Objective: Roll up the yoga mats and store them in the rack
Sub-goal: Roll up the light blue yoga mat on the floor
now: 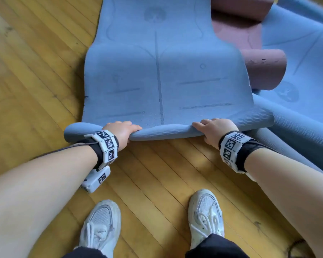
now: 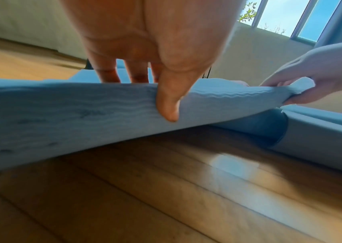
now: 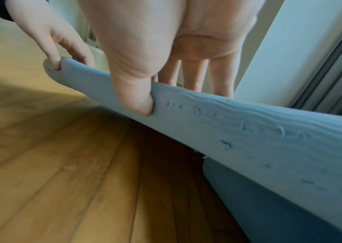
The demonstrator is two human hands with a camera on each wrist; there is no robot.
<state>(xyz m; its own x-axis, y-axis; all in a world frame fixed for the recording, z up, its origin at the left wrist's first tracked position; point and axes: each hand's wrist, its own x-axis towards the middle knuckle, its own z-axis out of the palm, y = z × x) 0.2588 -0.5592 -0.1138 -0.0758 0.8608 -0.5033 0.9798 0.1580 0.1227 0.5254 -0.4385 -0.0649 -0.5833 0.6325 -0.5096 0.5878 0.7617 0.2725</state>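
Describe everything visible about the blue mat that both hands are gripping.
The blue mat lies lengthwise on the wooden floor, mostly still flat, printed with faint alignment lines. It looks like soft foam with a wavy ribbed underside. Its near edge is curled into a first loose roll, lifted off the floor, gripped by the left hand and right hand. Its right edge overlaps a mauve mat.

My head camera looks steeply down from standing height past both forearms to the wooden plank floor (image 1: pixel 157 174) and my white trainers (image 1: pixel 101 226). The left wrist camera sits low and close, facing along my left hand (image 2: pixel 149 41) toward a window (image 2: pixel 280 14). The right wrist camera is equally low and close behind my right hand (image 3: pixel 166 41). All three views share the lifted, rolled edge of the blue foam yoga mat (image 1: pixel 166 132) and both hands.
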